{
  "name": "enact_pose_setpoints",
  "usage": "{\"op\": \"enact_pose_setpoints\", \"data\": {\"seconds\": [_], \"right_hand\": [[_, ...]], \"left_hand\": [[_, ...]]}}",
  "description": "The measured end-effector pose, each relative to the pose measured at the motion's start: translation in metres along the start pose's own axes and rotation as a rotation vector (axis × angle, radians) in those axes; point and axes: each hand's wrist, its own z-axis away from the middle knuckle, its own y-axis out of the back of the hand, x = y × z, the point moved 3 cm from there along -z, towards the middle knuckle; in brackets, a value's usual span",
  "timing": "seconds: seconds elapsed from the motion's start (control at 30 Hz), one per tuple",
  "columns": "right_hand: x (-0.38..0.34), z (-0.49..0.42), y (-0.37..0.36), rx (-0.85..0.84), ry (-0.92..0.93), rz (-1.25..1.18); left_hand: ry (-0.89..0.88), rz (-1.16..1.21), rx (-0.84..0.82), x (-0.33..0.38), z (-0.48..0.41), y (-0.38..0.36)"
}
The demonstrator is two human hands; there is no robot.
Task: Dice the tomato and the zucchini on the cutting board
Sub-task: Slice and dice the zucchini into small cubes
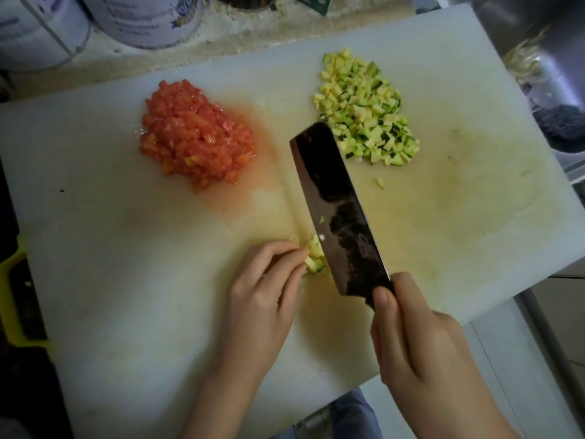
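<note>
Closed around the knife handle, the grip of the right hand [421, 340] holds the cleaver [335, 210] in the lower right of the frame, with the thumb lying at the heel of the blade. The left hand [262, 289], at the lower middle, has its fingers curled, and its fingertips [299, 250] pinch a small last bunch of zucchini pieces [315, 259] on the cutting board [126, 248]. The blade edge stands directly against their right side. The diced tomato [193, 134] lies as a wet heap in the upper left part of the board. The diced zucchini [364, 112] lies in the upper right, with one stray cube [379, 182] near it. The step seems to be the last cuts of the zucchini, so the task looks nearly finished. The next move probably asks for short, straight chops with the left fingertips tucked back from the edge, because the bunch is very small.
</note>
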Motion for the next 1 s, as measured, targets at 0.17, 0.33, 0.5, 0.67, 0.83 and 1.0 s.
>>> {"op": "enact_pose_setpoints", "data": {"seconds": [0.17, 0.33, 0.5, 0.67, 0.83, 1.0], "right_hand": [[0.013, 0.016, -0.007, 0.003, -0.06, 0.022], [0.016, 0.02, -0.009, 0.022, -0.069, -0.007], [0.014, 0.023, -0.012, 0.058, -0.06, 0.011], [0.007, 0.025, -0.016, 0.071, 0.007, 0.125], [0.007, 0.023, -0.029, 0.006, -0.062, 0.212], [-0.001, -0.018, -0.029, -0.007, 0.008, 0.154]], "left_hand": [[-0.027, -0.008, -0.086, 0.002, -0.006, 0.001], [0.001, 0.005, -0.131, 0.005, -0.007, 0.001], [-0.003, -0.017, -0.174, 0.007, -0.011, 0.002], [0.033, 0.019, -0.139, 0.006, -0.01, 0.001], [0.038, 0.03, -0.099, 0.006, -0.01, 0.0], [0.056, -0.008, -0.088, 0.007, -0.01, 0.0]]}}
